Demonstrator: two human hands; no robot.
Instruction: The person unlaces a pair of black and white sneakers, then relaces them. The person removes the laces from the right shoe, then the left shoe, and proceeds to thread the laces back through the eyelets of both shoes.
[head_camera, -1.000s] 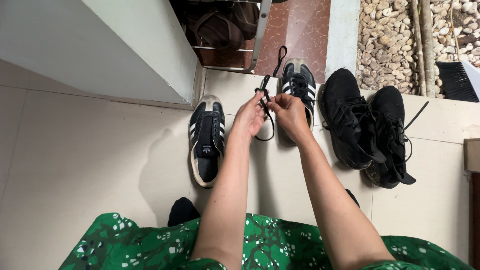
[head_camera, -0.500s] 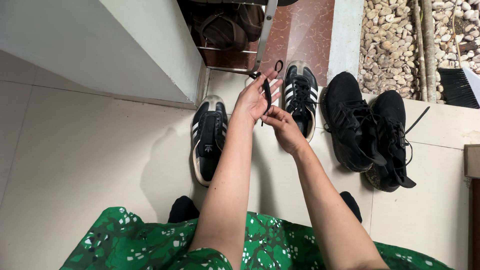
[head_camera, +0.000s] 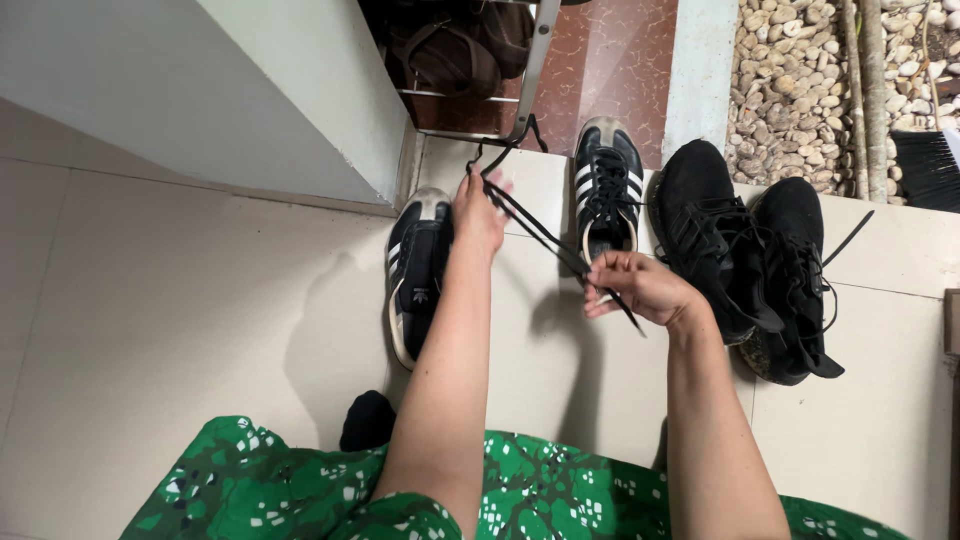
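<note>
The right hand (head_camera: 640, 288) pinches a thin black shoelace (head_camera: 545, 236) between thumb and fingertips; the left hand (head_camera: 478, 213), fingers curled, grips its far loop, pulling the flat cord taut above the pale floor tiles (head_camera: 200, 320). Beneath lie two black striped sneakers (head_camera: 607, 180), one half hidden by the left forearm. Beside them sit soft black knit trainers (head_camera: 745, 240). A metal rack (head_camera: 520, 70) is cut off at the top.

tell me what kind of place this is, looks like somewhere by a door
Probably a home entryway or porch where shoes are kept. A metal shoe rack stands at the wall, two pairs of sneakers lie on the tiled floor, and a pebble bed beside the step suggests it opens onto the outside.
</note>
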